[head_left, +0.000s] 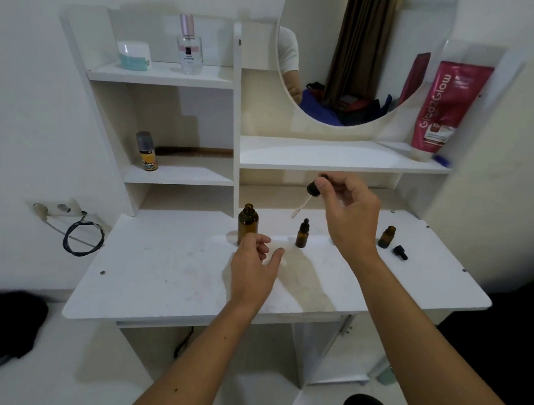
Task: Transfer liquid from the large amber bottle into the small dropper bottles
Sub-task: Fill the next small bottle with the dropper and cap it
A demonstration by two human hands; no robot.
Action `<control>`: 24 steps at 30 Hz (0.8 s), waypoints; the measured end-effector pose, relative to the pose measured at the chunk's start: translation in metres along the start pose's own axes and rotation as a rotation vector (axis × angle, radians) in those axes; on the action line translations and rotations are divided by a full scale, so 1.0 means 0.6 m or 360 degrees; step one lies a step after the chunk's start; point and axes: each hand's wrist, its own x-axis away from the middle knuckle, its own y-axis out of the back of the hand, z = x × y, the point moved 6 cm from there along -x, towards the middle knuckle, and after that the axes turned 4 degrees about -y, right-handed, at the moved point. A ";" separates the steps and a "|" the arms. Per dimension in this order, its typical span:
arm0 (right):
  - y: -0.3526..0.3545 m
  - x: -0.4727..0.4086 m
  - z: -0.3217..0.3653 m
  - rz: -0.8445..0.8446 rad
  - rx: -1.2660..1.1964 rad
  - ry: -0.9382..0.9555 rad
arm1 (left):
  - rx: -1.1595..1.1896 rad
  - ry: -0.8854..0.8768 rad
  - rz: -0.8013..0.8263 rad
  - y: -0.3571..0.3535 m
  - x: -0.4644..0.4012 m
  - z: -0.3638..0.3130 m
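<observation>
The large amber bottle [248, 222] stands uncapped on the white desk [165, 277], left of centre. My left hand [255, 261] hovers just in front of it, fingers loosely curled and apart, holding nothing. My right hand [347, 214] holds a black-capped dropper [309, 194] in the air, its glass pipette slanting down to the left, between the large bottle and a small capped dropper bottle [302, 234]. A second small amber bottle [387, 237] stands open at the right, with its black cap [400, 252] lying beside it.
Shelves rise behind the desk: a white jar [133, 55] and a perfume bottle [189, 46] on top, a small orange-labelled bottle [148, 152] lower. A pink tube [444, 107] leans at the right beside a round mirror [357, 66]. A wall socket with a cable [80, 236] is at the left.
</observation>
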 end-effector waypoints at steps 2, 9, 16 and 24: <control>0.027 0.002 -0.018 -0.0008 0.0012 -0.0068 | -0.0001 -0.0002 -0.0020 -0.012 0.007 -0.007; 0.103 -0.005 -0.071 -0.0106 0.0068 -0.0224 | 0.0069 -0.0074 0.0189 -0.087 0.013 -0.043; 0.134 -0.018 -0.111 -0.0110 0.0084 -0.0252 | 0.0120 -0.0139 0.0388 -0.191 0.016 -0.086; 0.134 -0.032 -0.149 -0.0097 0.0070 -0.0270 | 0.0090 -0.0069 0.0415 -0.241 -0.021 -0.078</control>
